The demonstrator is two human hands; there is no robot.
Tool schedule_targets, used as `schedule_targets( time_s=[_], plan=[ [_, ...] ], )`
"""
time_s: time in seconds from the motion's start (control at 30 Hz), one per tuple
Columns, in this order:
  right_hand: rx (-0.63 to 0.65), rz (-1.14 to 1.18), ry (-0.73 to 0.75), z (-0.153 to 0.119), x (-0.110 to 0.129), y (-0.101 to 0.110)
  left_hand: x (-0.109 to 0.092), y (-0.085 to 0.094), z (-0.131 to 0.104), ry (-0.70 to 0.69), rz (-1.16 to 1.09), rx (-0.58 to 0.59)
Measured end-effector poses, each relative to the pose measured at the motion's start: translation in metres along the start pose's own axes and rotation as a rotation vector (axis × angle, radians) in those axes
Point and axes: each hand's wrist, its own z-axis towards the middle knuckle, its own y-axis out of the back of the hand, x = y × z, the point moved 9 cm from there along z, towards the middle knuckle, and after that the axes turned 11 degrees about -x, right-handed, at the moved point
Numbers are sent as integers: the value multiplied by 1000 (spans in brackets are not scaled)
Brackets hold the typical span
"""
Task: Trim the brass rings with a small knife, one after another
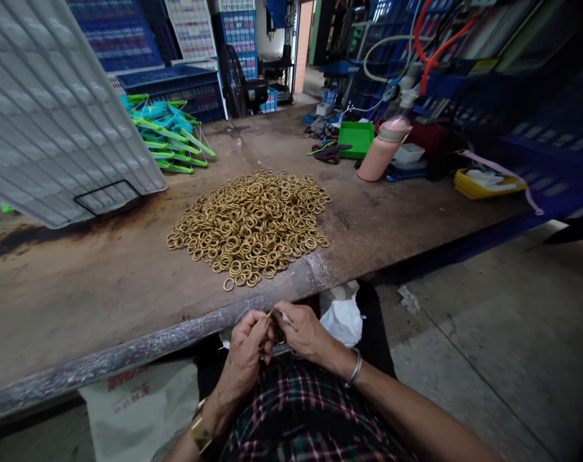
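A large heap of brass-coloured rings (pixel 253 221) lies on the worn tabletop, its nearest loose rings close to the front edge. Just below that edge, over my lap, my left hand (pixel 246 346) is closed with a brass ring (pixel 269 315) pinched at its fingertips. My right hand (pixel 308 333) meets it there, fingers curled round a small, pale, pointed tool (pixel 286 317) whose kind I cannot make out. More rings show dimly beneath the hands, partly hidden by the fingers.
A white slatted crate (pixel 74 115) stands tilted at the left, beside bright green and turquoise frames (pixel 171 131). Towards the right are a pink bottle (pixel 382 153), a green tray (pixel 356 139) and a yellow dish (pixel 487 184). A white sack (pixel 142 404) lies below the table.
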Motion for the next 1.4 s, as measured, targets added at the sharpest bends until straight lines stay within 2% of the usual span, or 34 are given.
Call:
schedule_targets(
  time_s=[0.07,0.17,0.47,0.6,0.67,0.73,0.83,0.93,1.03,1.2,1.3,1.4],
  plan=[
    [53,-125,69,-4,5,-3,-2,0,0,-35,47,-7],
    [73,-269,94,-6,5,-4,-3,1,0,-64,128,-29],
    [157,-478,26,-11,-1,-7,-5,3,-6,-75,210,-49],
    [119,-504,-27,-11,-12,4,0,-5,-20,-4,149,51],
    [76,-506,-51,-7,-17,12,8,-10,-24,90,47,111],
    [12,-495,-21,1,-14,20,24,-7,-21,257,-94,66],
    [-108,-491,55,18,-6,28,54,6,-13,524,-241,-119],
    [-183,-553,99,38,-4,26,73,12,-4,658,-332,-247],
    [-160,-649,58,56,-13,16,84,15,9,678,-428,-337],
    [-132,-707,19,69,-20,7,97,17,28,672,-492,-324],
    [-145,-686,15,71,-17,9,101,19,30,671,-489,-325],
    [-166,-659,8,72,-15,15,95,19,24,633,-473,-329]
  ],
)
